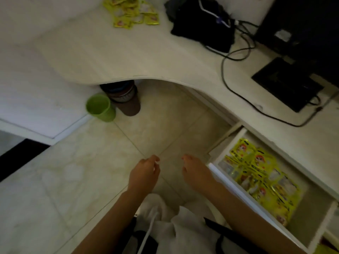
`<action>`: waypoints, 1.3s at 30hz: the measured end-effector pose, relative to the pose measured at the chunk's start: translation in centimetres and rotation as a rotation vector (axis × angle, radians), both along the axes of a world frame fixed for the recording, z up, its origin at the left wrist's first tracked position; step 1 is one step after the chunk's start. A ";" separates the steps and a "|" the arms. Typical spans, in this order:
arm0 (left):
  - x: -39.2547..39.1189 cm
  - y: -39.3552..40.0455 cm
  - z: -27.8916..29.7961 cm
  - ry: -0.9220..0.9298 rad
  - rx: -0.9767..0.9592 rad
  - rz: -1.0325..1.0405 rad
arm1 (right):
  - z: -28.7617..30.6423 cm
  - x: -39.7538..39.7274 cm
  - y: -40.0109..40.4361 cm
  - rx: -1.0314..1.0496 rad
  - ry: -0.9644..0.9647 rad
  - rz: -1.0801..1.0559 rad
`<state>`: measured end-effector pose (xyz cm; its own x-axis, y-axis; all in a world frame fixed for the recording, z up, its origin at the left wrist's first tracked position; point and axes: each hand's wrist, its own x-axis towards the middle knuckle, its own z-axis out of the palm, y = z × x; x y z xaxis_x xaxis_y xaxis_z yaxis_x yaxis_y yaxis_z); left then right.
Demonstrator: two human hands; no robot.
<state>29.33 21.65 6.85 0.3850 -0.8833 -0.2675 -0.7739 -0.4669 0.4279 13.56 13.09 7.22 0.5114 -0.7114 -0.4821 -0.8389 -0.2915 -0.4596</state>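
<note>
My left hand (145, 174) hovers over the tiled floor with fingers loosely curled and nothing in it. My right hand (197, 173) hangs beside it, also empty, just left of the front panel of an open white drawer (236, 191). Inside the drawer lie several yellow sachets (260, 178) in a loose pile. More yellow sachets (131, 11) are scattered on the far part of the curved white desk (113, 57).
A green cup (100, 108) and a brown bin (126, 99) stand on the floor under the desk edge. On the desk are a black bag (200, 22), cables (238, 92) and a monitor base (287, 85). My white-clothed lap (172, 226) fills the bottom.
</note>
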 end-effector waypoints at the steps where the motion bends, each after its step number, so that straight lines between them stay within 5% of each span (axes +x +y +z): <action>1: 1.6 0.6 0.0 -0.013 -0.001 0.013 | 0.0 1.6 0.1 0.008 0.009 0.027; 20: 28.4 2.0 0.2 -0.083 0.027 0.192 | 1.6 26.2 -3.3 0.060 -0.030 0.166; 39: 43.6 -20.7 2.4 -0.072 -0.088 0.213 | 5.1 44.4 -26.1 -0.139 -0.119 0.166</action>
